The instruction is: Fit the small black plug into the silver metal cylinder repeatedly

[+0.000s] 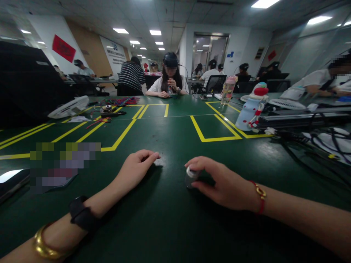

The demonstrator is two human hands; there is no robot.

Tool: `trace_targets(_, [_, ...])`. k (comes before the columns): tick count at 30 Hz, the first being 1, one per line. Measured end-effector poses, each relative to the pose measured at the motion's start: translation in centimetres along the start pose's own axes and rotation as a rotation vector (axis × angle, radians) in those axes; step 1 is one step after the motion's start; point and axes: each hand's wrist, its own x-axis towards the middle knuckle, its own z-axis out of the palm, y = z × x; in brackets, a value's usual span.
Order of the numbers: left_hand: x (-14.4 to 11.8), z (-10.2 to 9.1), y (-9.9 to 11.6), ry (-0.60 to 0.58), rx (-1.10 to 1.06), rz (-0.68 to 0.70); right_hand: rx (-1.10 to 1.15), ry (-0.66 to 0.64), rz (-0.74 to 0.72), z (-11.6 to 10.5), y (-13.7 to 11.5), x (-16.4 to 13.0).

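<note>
A small clear bottle with a white cap [190, 179] stands upright on the green table [170, 226]. My right hand [223, 182] is closed around it, with the thumb low on its side and the fingers at the cap. To the left of the bottle, my left hand [137, 166] hovers just over the tabletop with thumb and fingertips pressed together. Something tiny and dark shows at those fingertips, too small to name. A gap of table separates the two hands.
A blue snowman-like bottle [248, 113] and a clear tumbler [229, 91] stand at the right, near black cables [304, 157]. A white fan [70, 106] and wires [123, 101] lie far left. Across the table sits a person [168, 80].
</note>
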Motion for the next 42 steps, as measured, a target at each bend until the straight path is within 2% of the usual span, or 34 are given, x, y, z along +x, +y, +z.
trace_targets(3, [-0.6, 0.3, 0.8, -0.014, 0.010, 0.075, 0.064, -0.021, -0.010, 1.7, -0.1, -0.6])
trace_targets(9, [-3.0, 1.6, 5.4, -0.085, -0.007, 0.417, 0.227, 0.047, 0.131, 2.5, 1.1, -1.0])
trace_targets(13, [-3.4, 1.7, 6.9, -0.113, -0.052, 0.405, 0.258, 0.035, 0.153, 2.7, 1.0, -0.8])
trace_targets(17, [-3.2, 0.9, 6.0, -0.037, -0.094, 0.312, 0.205, 0.038, 0.157, 2.5, 0.7, -0.6])
trace_targets(20, [-3.1, 1.1, 4.5, -0.141, -0.042, 0.273, 0.132, 0.063, 0.165, 2.3, 0.7, -0.6])
trace_targets(23, [-3.0, 2.4, 3.5, -0.268, 0.027, 0.287, 0.134, 0.061, 0.176, 2.3, 0.7, -0.8])
trace_targets(26, [-3.1, 3.4, 3.3, -0.317, 0.052, 0.311, 0.147, 0.058, 0.179, 2.4, 0.3, -0.8])
trace_targets(28, [-3.0, 3.3, 3.5, -0.329, 0.029, 0.296, 0.131, 0.097, 0.185, 2.2, 0.1, -0.6])
trace_targets(30, [-2.7, 2.4, 3.5, -0.309, -0.002, 0.258, 0.073, 0.184, 0.224, 1.2, 0.5, -0.2])
trace_targets(32, [-2.2, 1.3, 3.3, -0.242, -0.005, 0.203, -0.051, 0.301, 0.320, -0.6, 2.1, 0.3])
trace_targets(36, [-0.6, -0.5, 1.9, -0.058, 0.046, 0.044, -0.499, 0.542, 0.616, -6.0, 8.3, 0.1])
trace_targets(39, [0.3, -0.7, 0.6, -0.001, 0.033, -0.055, -0.718, 0.552, 0.810, -9.2, 12.9, -1.2])
trace_targets(42, [0.6, -0.4, -0.2, 0.006, -0.007, -0.078, -0.752, 0.504, 0.884, -10.1, 14.5, -2.0])
